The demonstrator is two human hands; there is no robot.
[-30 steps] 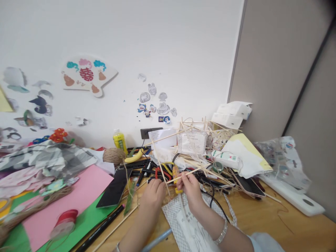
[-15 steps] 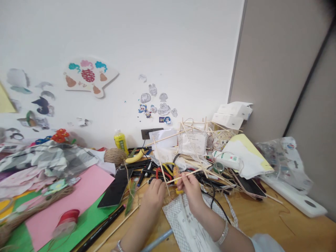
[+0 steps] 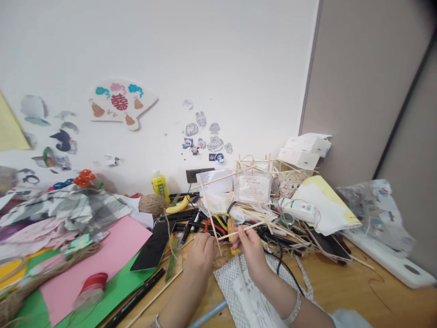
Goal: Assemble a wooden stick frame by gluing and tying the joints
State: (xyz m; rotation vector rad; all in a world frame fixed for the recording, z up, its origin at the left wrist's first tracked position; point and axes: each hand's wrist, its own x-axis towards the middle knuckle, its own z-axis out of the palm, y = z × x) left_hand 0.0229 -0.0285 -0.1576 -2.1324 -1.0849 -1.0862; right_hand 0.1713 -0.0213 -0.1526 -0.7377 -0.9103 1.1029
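My right hand (image 3: 251, 248) pinches a thin wooden stick (image 3: 257, 225) between thumb and fingers. This stick is part of a light frame of crossed sticks; its left end meets an upright, slanting wooden stick (image 3: 210, 212). My left hand (image 3: 202, 250) is just left of that corner with its fingers curled together; whatever is in them is hidden. Behind my right hand stands a yellow-orange glue gun-like tool (image 3: 235, 250), partly covered. Beneath the wrists lies a white bag with a checked border and printed drawing (image 3: 227, 282).
Pens, scissors and loose sticks crowd behind the hands. A ball of twine (image 3: 152, 205), a yellow bottle (image 3: 160, 184) and a banana (image 3: 178, 205) stand further back. Left are a black phone-like slab (image 3: 152, 246), pink paper (image 3: 112, 255) and a red spool (image 3: 92, 289). A white bottle (image 3: 298, 209) lies right.
The whole view has shifted slightly, so things appear a little further right. Both hands keep nearly the same pose at the stick corner.
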